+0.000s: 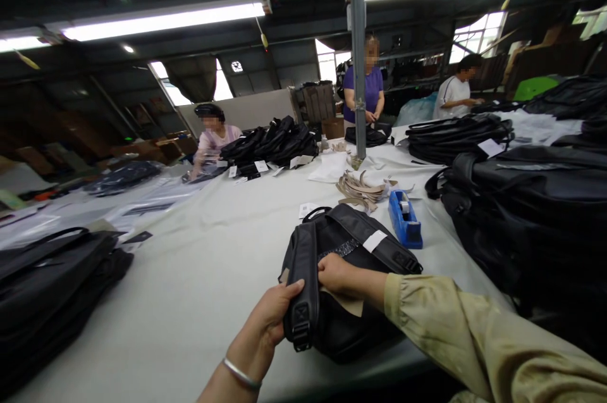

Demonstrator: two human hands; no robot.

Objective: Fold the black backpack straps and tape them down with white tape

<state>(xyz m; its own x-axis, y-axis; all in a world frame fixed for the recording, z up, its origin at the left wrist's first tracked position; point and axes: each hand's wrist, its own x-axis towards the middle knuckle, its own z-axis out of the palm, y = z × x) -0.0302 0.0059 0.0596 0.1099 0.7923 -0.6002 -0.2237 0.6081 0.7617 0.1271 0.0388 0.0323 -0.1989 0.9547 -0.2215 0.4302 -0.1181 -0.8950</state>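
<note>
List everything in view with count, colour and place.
Backpack: one, black, at both hands
Tape dispenser: one, blue, right of backpack
Strips: uncounted heap, tan, beyond backpack
Bag piles: several, black, left, right and far side
Table: one, whitish, under backpack
Pole: one, grey, beyond strips
Co-workers: three, wearing purple, white, pink, far side
Lit tubes: four, white, overhead
Windows: several, bright, far wall
Left hand: one, silver bangle, gripping shoulder strap
Right hand: one, khaki sleeve, beside strap

The backpack strap point(307, 264) looks smooth and leathery, the tape dispenser point(406, 229) like glossy plastic.
</note>
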